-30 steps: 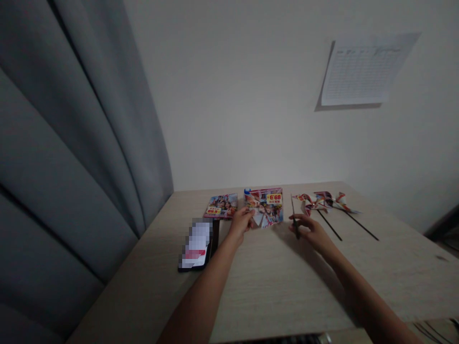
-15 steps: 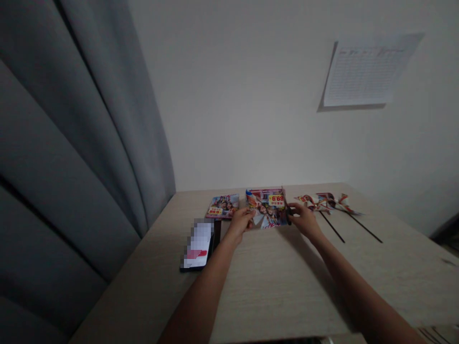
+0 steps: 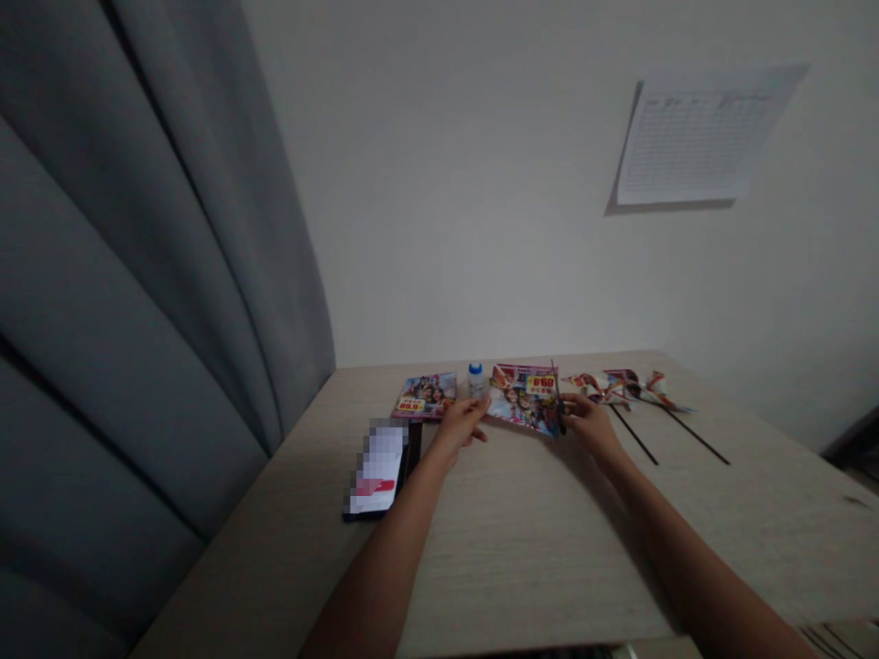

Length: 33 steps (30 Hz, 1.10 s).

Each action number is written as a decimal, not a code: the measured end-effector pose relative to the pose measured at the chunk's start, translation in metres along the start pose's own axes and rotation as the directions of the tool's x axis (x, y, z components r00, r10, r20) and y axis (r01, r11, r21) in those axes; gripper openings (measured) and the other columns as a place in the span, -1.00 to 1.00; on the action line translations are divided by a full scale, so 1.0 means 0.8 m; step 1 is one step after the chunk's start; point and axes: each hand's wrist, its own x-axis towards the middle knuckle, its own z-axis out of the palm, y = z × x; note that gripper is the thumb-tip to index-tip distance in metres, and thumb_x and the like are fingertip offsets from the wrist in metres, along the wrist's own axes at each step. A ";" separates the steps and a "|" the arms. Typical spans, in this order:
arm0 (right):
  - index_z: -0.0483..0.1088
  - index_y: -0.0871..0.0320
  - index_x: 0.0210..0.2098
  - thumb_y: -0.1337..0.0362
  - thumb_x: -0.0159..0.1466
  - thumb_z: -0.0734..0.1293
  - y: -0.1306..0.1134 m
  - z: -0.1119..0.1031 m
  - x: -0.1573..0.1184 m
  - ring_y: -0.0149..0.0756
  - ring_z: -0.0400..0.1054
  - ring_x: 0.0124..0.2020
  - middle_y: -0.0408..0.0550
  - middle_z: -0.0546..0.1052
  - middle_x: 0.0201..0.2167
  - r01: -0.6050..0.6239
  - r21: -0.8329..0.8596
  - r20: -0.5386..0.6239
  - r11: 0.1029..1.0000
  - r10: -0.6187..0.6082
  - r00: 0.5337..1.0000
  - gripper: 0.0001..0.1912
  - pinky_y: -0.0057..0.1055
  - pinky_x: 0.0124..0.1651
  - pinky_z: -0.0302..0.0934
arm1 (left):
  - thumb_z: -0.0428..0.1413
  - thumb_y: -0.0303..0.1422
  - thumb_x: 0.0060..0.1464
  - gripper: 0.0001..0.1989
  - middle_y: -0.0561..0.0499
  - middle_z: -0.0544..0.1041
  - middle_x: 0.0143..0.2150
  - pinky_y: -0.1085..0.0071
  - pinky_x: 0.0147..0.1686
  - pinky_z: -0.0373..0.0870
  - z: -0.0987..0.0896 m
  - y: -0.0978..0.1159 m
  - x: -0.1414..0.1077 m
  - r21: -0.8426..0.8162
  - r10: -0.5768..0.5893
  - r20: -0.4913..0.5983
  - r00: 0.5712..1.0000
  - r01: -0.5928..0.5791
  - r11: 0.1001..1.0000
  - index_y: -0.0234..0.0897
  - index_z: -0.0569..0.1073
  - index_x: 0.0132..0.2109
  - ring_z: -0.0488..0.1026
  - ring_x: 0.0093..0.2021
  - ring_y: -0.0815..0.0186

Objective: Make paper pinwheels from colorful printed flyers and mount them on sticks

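Observation:
My left hand (image 3: pixel 463 425) pinches the left edge of a colourful printed sheet (image 3: pixel 523 395), whose printing is upside down in this view. At the sheet's right edge my right hand (image 3: pixel 585 421) grips dark scissors (image 3: pixel 558 403), their blades pointing toward the wall. A small clear bottle with a blue cap (image 3: pixel 475 377) stands just behind my left fingers. To the left lies a stack of similar printed sheets (image 3: pixel 427 395). Two paper pinwheels (image 3: pixel 602 390) on dark sticks lie to the right of my right hand.
A lit phone (image 3: pixel 377 471) rests on the pale wooden table (image 3: pixel 508 558), left of my left forearm, with a dark object beside it. A grey curtain (image 3: pixel 165 229) hangs along the left side. Behind the table, a lined paper (image 3: pixel 687 146) is on the wall.
The held sheet has shifted right and tilted, uncovering more of the blue-capped bottle. My right hand and the scissors have moved slightly right.

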 end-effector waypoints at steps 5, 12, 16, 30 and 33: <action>0.52 0.23 -0.14 0.22 -0.10 0.41 0.009 0.003 0.003 -0.19 0.50 -0.39 -0.01 0.63 -0.38 -0.048 0.085 -0.026 0.995 0.050 0.998 -0.49 -0.37 -0.36 0.34 | 0.30 -0.05 0.01 -0.57 -0.09 0.61 -0.16 0.59 -0.68 0.00 0.008 -0.010 -0.004 0.090 -0.087 0.116 0.989 0.077 0.993 -0.31 0.52 -0.14 0.46 -0.62 0.49; 0.52 0.22 -0.14 0.16 -0.05 0.41 -0.005 0.023 -0.011 -0.13 0.52 -0.37 0.08 0.65 -0.35 -0.024 0.089 -0.011 0.996 0.025 1.000 -0.52 -0.34 -0.36 0.36 | 0.23 -0.09 0.09 -0.61 -0.19 0.62 -0.12 0.59 -0.71 -0.05 0.044 -0.026 -0.012 -0.046 -0.030 0.120 0.992 0.036 0.998 -0.35 0.50 -0.13 0.50 -0.61 0.45; 0.50 0.21 -0.15 0.17 -0.07 0.42 -0.009 0.031 -0.018 -0.16 0.52 -0.39 0.05 0.65 -0.37 -0.054 0.170 0.048 0.984 0.047 0.998 -0.52 -0.35 -0.37 0.36 | 0.24 -0.09 0.04 -0.61 -0.15 0.62 -0.17 0.59 -0.72 -0.01 0.052 -0.032 -0.013 -0.121 0.031 0.035 0.999 -0.027 0.992 -0.34 0.46 -0.16 0.52 -0.62 0.41; 0.47 0.19 -0.19 0.15 -0.12 0.44 -0.004 0.036 -0.016 -0.20 0.49 -0.42 -0.03 0.60 -0.46 -0.090 0.143 0.046 0.986 0.085 0.995 -0.52 -0.39 -0.38 0.32 | 0.26 -0.08 0.01 -0.61 -0.10 0.61 -0.24 0.61 -0.74 -0.08 0.048 -0.029 -0.009 -0.169 0.039 -0.049 0.998 -0.047 0.984 -0.34 0.46 -0.21 0.49 -0.63 0.45; 0.46 0.18 -0.18 0.14 -0.10 0.46 -0.007 0.035 -0.016 -0.17 0.51 -0.38 -0.01 0.62 -0.42 -0.060 0.152 0.023 0.987 0.057 0.998 -0.51 -0.35 -0.34 0.35 | 0.26 -0.07 0.01 -0.58 -0.15 0.64 -0.22 0.60 -0.74 -0.08 0.054 -0.028 -0.015 -0.168 0.024 -0.007 1.000 -0.025 0.986 -0.35 0.51 -0.15 0.50 -0.60 0.43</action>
